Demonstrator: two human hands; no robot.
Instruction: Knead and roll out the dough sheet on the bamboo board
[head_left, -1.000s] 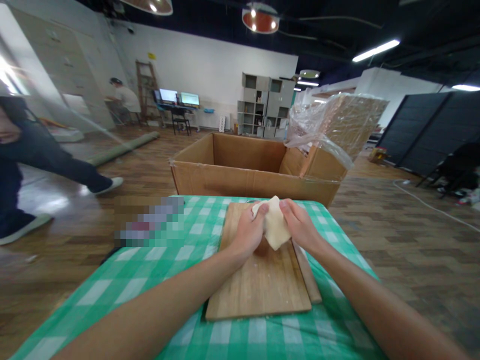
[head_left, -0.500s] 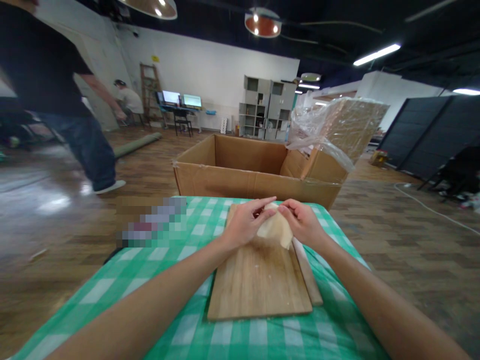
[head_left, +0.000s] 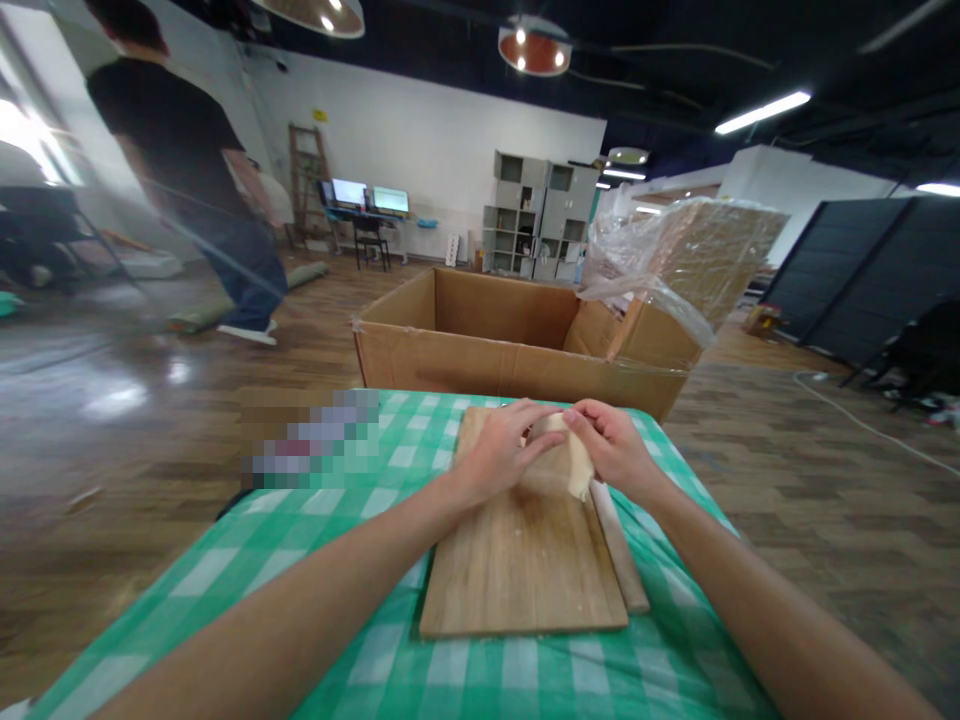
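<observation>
A pale sheet of dough (head_left: 571, 462) hangs folded between both my hands over the far end of a wooden cutting board (head_left: 517, 560). My left hand (head_left: 499, 450) presses on its left side with the fingers laid over the top. My right hand (head_left: 616, 448) pinches its upper right edge. A wooden rolling pin (head_left: 621, 548) lies along the board's right edge. The board rests on a table with a green and white checked cloth (head_left: 360, 560).
A large open cardboard box (head_left: 510, 345) stands just beyond the table, with a plastic-wrapped bundle (head_left: 682, 250) at its right corner. A person in dark clothes (head_left: 187, 170) walks across the wooden floor at the far left. A white cable (head_left: 870, 425) lies on the floor to the right.
The dough has come down from held up in the air to low over the board and is folded smaller. The person at the left has walked further into the room.
</observation>
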